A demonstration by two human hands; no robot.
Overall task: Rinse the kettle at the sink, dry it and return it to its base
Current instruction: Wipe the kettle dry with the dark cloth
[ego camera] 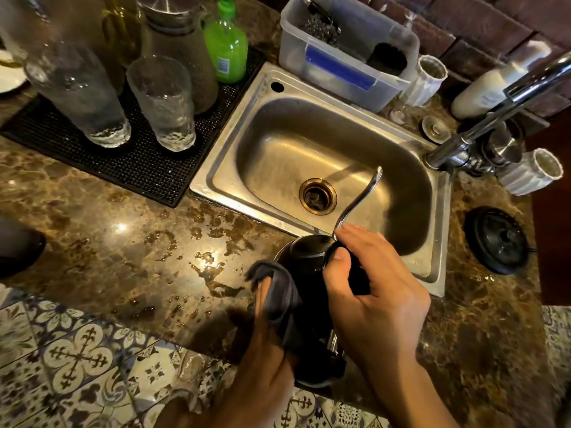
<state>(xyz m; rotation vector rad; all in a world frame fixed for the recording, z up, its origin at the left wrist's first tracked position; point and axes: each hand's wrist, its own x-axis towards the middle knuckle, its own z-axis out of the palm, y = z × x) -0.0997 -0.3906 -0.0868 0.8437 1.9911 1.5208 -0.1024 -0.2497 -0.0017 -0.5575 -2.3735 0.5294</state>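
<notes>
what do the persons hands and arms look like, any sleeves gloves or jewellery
Both hands are bare: no gloves on the left hand or the right hand. No rings show on the visible fingers, and neither wrist carries a watch or bracelet. Both forearms are uncovered as far as the bottom edge of the picture, so no sleeve is in view. The fingernails look short and unpainted.

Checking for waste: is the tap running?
Off. No stream falls from the faucet, and the sink basin holds no flowing or standing water.
</notes>
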